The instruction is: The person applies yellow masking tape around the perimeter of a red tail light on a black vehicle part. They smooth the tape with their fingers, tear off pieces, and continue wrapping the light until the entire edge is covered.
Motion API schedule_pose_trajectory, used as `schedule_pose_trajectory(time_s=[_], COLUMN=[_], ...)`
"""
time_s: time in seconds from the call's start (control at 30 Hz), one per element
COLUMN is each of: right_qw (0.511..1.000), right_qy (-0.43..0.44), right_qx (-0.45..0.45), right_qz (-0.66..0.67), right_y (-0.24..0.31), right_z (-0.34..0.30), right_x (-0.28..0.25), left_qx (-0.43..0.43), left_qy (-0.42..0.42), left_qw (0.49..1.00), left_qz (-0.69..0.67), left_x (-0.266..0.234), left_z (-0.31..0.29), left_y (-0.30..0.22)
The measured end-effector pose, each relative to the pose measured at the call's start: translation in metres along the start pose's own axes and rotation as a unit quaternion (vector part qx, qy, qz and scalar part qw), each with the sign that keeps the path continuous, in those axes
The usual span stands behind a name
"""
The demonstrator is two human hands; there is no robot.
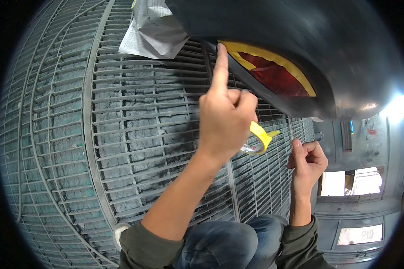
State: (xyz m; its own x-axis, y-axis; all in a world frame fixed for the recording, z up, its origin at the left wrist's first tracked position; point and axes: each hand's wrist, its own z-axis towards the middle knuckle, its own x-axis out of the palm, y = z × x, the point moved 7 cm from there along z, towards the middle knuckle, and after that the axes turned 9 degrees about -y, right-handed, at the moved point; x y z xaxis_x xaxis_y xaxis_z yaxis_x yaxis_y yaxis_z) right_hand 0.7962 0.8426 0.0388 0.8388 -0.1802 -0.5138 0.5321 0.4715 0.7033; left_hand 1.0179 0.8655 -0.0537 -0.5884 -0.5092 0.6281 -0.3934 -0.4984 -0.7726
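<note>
My left hand [226,116] stretches its index finger up to the near-left tip of a red lamp-like insert [278,77]. The fingertip touches the yellow masking tape [274,56] stuck along the insert's edges. The other fingers are curled around a roll of yellow tape [261,138], whose loose end sticks out to the right. The insert sits in a dark grey, curved body panel [274,20]. My right hand [307,159] is lower and to the right, apart from the panel, thumb pressed against curled fingers. Whatever it may pinch cannot be made out.
Crumpled newspaper [155,33] hangs at the panel's left end. Below lies a metal floor grating [134,130], with a long cable or hose [36,134] across its left side. A bright lamp [400,107] and a grey wall with windows [359,235] are on the right.
</note>
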Motion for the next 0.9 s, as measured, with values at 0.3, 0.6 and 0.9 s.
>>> schedule_pose_trajectory(time_s=[0.3, 0.6, 0.9], right_qw=[0.998, 0.985, 0.867], right_qy=[-0.012, 0.064, 0.365], right_qx=[0.03, 0.094, 0.208], right_qz=[0.055, 0.132, 0.267], right_y=[0.01, 0.0, -0.016], right_z=[0.0, 0.001, -0.028], right_x=[-0.016, -0.013, 0.047], left_qx=[0.119, 0.091, -0.107], left_qy=[-0.001, -0.001, -0.106], left_qw=[0.942, 0.959, 0.987], left_qz=[0.313, 0.269, 0.051], left_x=[0.024, 0.031, 0.016], left_z=[-0.029, -0.03, -0.045], left_y=[0.011, 0.005, 0.008])
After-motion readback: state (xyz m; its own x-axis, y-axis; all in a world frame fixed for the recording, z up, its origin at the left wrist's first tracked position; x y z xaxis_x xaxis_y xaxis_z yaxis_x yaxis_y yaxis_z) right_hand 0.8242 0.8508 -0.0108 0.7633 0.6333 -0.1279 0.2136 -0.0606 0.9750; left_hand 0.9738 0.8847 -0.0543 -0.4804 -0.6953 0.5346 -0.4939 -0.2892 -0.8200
